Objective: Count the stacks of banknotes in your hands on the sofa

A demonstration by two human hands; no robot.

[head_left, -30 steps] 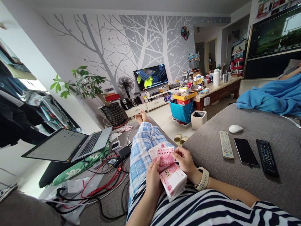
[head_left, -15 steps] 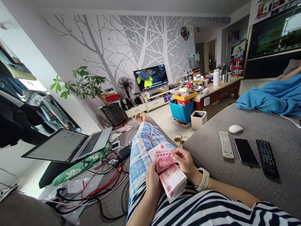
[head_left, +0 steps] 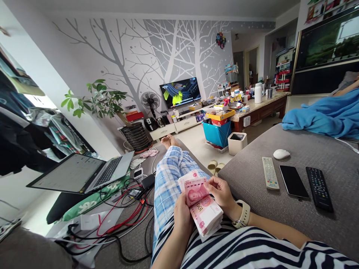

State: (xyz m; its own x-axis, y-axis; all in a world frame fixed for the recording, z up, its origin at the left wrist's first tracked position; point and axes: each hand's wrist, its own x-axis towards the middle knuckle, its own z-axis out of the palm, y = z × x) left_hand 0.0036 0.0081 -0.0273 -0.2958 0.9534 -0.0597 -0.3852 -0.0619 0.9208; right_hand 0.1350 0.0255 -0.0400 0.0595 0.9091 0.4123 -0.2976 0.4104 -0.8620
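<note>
A thick stack of pink 100 banknotes [head_left: 206, 215] is held over my lap, bent so that its far part stands up. My left hand [head_left: 183, 215] grips the stack along its left side, the thumb near the fold. At the upper right edge, my right hand [head_left: 221, 192] pinches the raised notes between thumb and fingers. Several notes fan out behind the front one. A pale watch [head_left: 242, 215] is on my right wrist. Under the stack are my striped shirt and blue checked trousers [head_left: 165, 194].
To the right on the grey sofa lie a light remote [head_left: 270, 173], a phone [head_left: 294, 181], a black remote [head_left: 319, 188] and a white mouse [head_left: 281, 154]. On the left are an open laptop [head_left: 112, 173] and tangled cables [head_left: 126, 220]. A bin [head_left: 237, 144] stands beyond.
Both hands keep their hold on the banknotes almost unmoved. The raised notes in the right fingers look slightly shifted, and the view has moved very little.
</note>
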